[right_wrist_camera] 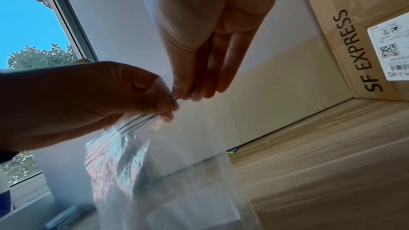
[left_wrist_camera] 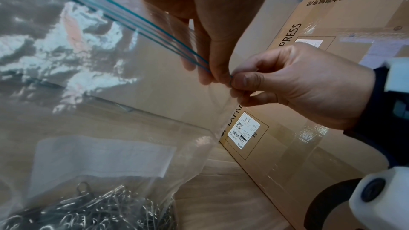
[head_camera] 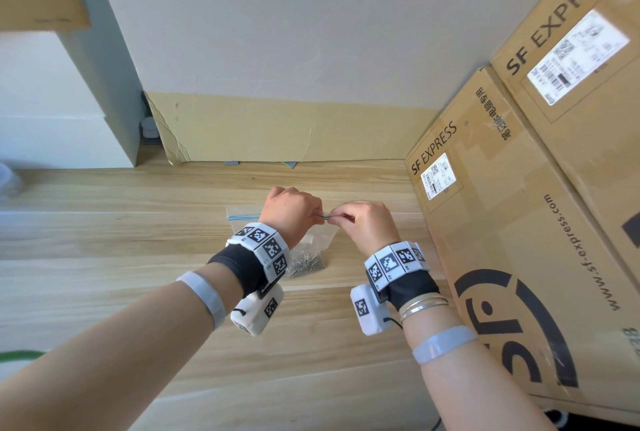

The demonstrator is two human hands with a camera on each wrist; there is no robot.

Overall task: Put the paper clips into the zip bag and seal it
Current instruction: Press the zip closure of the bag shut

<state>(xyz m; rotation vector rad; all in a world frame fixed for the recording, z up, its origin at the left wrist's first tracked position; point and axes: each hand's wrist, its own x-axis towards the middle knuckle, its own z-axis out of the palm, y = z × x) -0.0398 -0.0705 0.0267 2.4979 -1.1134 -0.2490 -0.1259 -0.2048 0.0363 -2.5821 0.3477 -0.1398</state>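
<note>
A clear zip bag (head_camera: 320,240) stands lifted off the wooden table (head_camera: 138,240), its bottom resting there with a heap of silver paper clips (head_camera: 306,262) inside. My left hand (head_camera: 313,214) and right hand (head_camera: 337,217) meet at the bag's top and both pinch the blue zip strip (head_camera: 242,217) at the same spot near its right end. In the left wrist view the left hand (left_wrist_camera: 212,76) and right hand (left_wrist_camera: 239,85) touch fingertip to fingertip on the zip strip (left_wrist_camera: 132,18), above the paper clips (left_wrist_camera: 99,211). The right wrist view shows the same pinch (right_wrist_camera: 186,92).
Large SF Express cardboard boxes (head_camera: 519,222) stand stacked along the right, close to my right wrist. A cardboard sheet (head_camera: 277,129) leans on the wall behind. A white block (head_camera: 52,119) sits at the far left. Bare tabletop lies left of the bag.
</note>
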